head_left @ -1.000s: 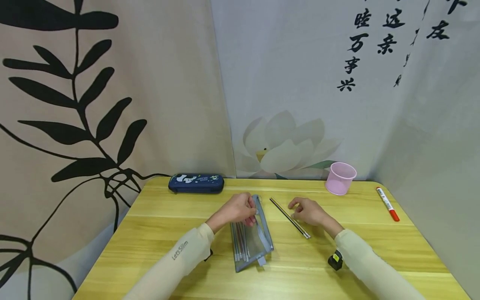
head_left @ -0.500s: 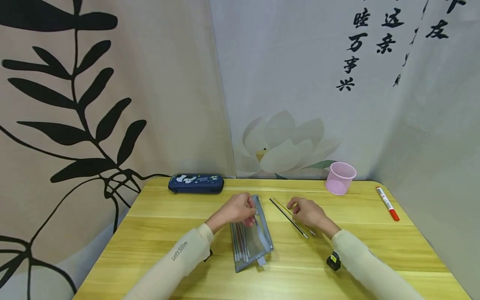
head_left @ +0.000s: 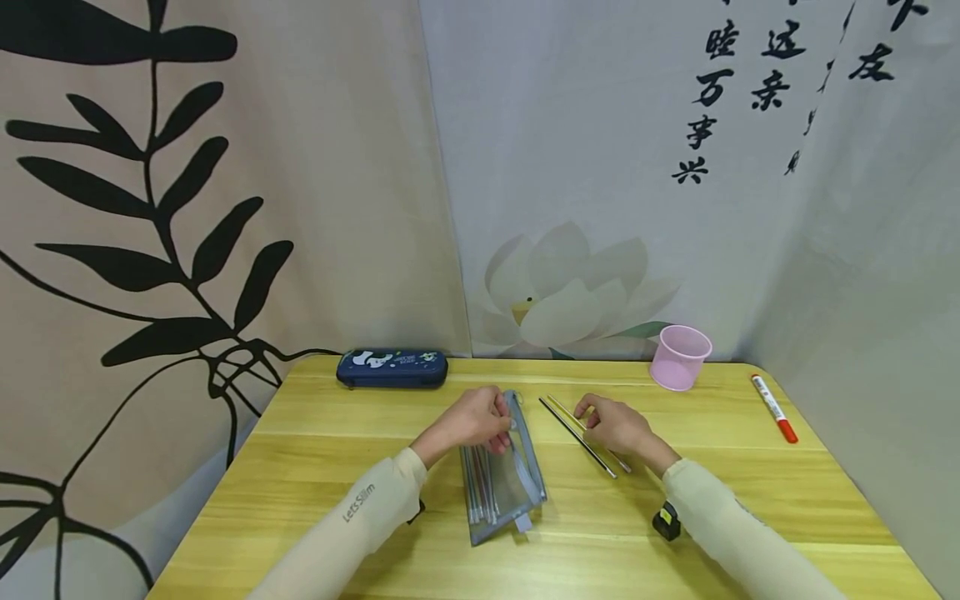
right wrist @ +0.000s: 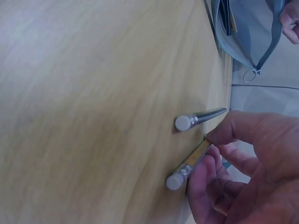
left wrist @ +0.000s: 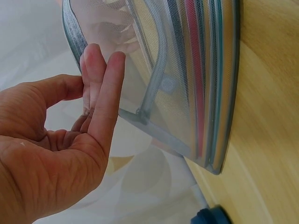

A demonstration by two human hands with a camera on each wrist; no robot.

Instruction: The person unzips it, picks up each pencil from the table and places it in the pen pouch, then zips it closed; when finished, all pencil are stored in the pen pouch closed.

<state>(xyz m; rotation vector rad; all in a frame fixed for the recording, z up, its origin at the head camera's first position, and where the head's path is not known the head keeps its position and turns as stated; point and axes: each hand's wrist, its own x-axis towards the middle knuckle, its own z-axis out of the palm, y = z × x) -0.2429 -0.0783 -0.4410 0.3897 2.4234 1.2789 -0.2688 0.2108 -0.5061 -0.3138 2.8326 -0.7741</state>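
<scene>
A grey mesh zip pencil pouch stands tilted on the wooden table, with several pencils showing through its mesh. My left hand pinches the upper edge of its opening between thumb and fingers. To the right of the pouch, my right hand holds a yellow pencil between thumb and fingers, its white eraser end pointing toward me and low over the tabletop. Beside it lies a dark pencil, also eraser-tipped, with a narrow gap between the two.
Along the back edge of the table are a navy pencil case at left and a pink cup at right. A white marker with a red cap lies near the right edge. Printed curtains hang right behind the table.
The yellow pencil, at first side by side with the dark one, has moved slightly right and apart from it with my right hand. The left hand and pouch keep their place.
</scene>
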